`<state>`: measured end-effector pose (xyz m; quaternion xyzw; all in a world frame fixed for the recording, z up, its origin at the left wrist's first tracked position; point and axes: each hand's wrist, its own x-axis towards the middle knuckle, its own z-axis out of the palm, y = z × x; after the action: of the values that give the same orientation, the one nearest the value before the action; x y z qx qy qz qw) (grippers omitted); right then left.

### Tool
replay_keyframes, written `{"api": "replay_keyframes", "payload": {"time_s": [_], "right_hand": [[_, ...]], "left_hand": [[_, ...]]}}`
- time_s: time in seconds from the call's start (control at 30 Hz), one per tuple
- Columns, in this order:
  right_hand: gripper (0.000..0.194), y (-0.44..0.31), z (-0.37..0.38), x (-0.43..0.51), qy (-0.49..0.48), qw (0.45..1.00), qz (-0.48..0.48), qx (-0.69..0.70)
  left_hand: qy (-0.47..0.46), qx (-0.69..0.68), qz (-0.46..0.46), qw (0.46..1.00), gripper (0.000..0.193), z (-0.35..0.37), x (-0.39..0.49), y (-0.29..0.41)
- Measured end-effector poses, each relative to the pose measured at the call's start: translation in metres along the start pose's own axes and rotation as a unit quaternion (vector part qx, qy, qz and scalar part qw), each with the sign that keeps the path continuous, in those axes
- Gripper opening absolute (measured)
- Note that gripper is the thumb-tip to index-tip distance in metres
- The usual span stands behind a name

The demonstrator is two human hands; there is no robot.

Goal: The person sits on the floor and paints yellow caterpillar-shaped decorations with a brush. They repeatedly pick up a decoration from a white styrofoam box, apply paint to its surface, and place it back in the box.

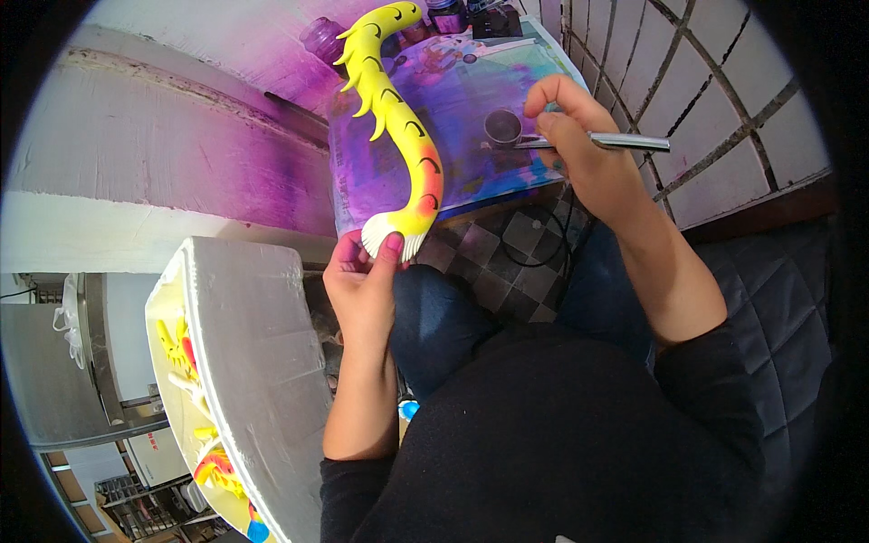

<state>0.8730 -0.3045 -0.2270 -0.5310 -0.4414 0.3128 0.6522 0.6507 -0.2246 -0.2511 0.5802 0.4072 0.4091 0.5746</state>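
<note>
My left hand (366, 278) grips the white, ribbed, fan-shaped end of a curved yellow dragon-like body piece (390, 102). Spines run along the piece's left edge, black curved marks line it, and orange-red shading colours its lower bend. In my right hand (587, 142) is a slim silver airbrush (628, 141), its front part pointing left toward the yellow piece. A small round cup with dark contents (503, 127) sits at the airbrush's front. The tool lies between my thumb and fingers; part of it is hidden by the hand.
A paint-stained table (455, 163) stands ahead, with paint jars (447, 15) at its back. A metal grille (692, 88) runs along the right wall. At the left, a large white-edged box (254, 366) holds more yellow and red pieces (218, 470). A black cable (536, 261) hangs below the table.
</note>
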Motion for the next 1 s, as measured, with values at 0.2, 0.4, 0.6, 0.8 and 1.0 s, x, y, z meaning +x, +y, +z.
{"api": "replay_keyframes", "payload": {"time_s": [0.2,0.4,0.6,0.8,1.0], "right_hand": [[0.01,-0.002,0.002,0.009,0.012,1.0,-0.005,-0.008],[0.01,-0.012,0.005,0.019,0.031,0.999,0.008,-0.035],[0.01,-0.016,0.008,0.031,0.046,0.998,0.035,0.016],[0.011,-0.016,0.008,0.044,0.058,0.998,0.016,0.009],[0.012,-0.015,0.005,0.053,0.085,0.996,-0.011,-0.007]], "left_hand": [[0.004,0.022,0.001,1.0,0.022,-0.003,-0.006,-0.007],[-0.007,0.011,-0.002,1.0,0.021,-0.002,-0.011,-0.009],[-0.012,0.006,-0.02,1.0,0.021,-0.002,-0.017,-0.012],[-0.019,0.013,-0.028,0.999,0.02,-0.001,-0.024,-0.01],[-0.028,0.016,-0.037,0.999,0.016,-0.002,-0.027,-0.014]]}}
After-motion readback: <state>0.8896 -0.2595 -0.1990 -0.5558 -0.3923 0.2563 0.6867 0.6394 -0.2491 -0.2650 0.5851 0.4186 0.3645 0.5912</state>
